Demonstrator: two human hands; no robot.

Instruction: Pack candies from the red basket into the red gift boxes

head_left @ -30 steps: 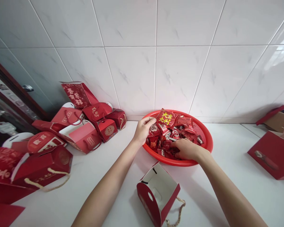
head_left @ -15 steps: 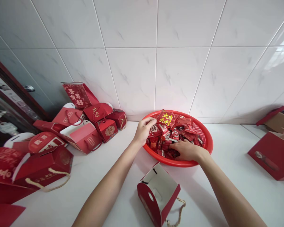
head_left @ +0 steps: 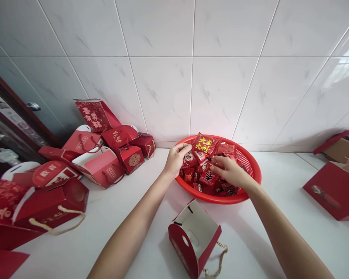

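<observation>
My left hand [head_left: 175, 159] pinches the edge of a red candy packet [head_left: 204, 144] with yellow characters, at the back left of the red plastic basket [head_left: 255, 170]. Over the middle of the basket is my right hand [head_left: 228, 170], with thumb and forefinger apart just above the wrapped candies; its other fingertips are hidden. A red wrapped candy [head_left: 208, 176] with dark lettering lies just below those fingers. In front of the basket, a red gift box [head_left: 197, 232] stands open at the top. Its inside is white, and a rope handle [head_left: 220, 263] hangs at its right.
Many red gift boxes [head_left: 99, 166] crowd the left of the white counter [head_left: 133, 232]. A red box [head_left: 331, 190] and a cardboard box [head_left: 341, 149] are at the right. White wall tiles [head_left: 159, 97] rise behind the basket.
My right hand has lifted from among the candies and moved slightly up. The dark-lettered candy now shows beneath it. My left hand still pinches the packet in nearly the same place.
</observation>
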